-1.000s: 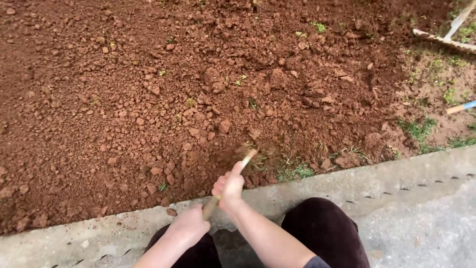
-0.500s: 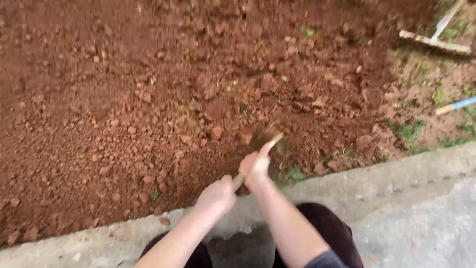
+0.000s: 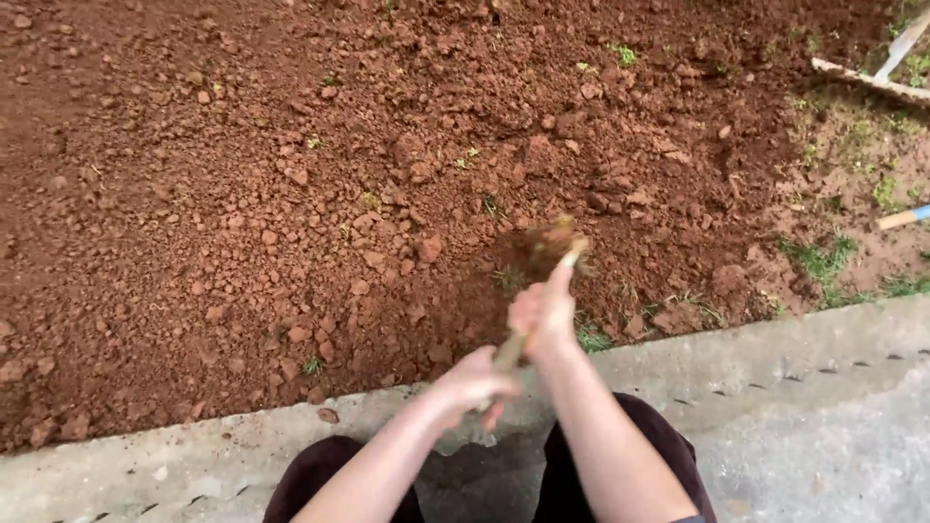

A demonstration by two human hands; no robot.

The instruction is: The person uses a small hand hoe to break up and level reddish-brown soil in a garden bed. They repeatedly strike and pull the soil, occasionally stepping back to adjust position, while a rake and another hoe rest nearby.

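Both my hands grip the wooden handle (image 3: pixel 508 352) of a short digging tool. My right hand (image 3: pixel 542 315) is wrapped around the upper part of the handle, near the head. My left hand (image 3: pixel 472 383) holds the lower end, just above the concrete kerb. The tool's soil-caked head (image 3: pixel 554 242) is blurred and sits over the loose red soil (image 3: pixel 291 174), close to a small patch of grass (image 3: pixel 591 339). My dark-trousered knees (image 3: pixel 630 455) rest on the concrete below.
A concrete kerb (image 3: pixel 804 339) runs diagonally along the soil bed's near edge, with grey pavement (image 3: pixel 833 455) behind it. A wooden rake head (image 3: pixel 867 79) lies at the top right. A blue-and-wood handle end (image 3: pixel 903 217) pokes in from the right edge. Grass tufts (image 3: pixel 823 257) grow nearby.
Both hands and the tool have swung up and to the right, from beside the kerb toward the soil further out. The tool head now carries a blurred clump of earth.
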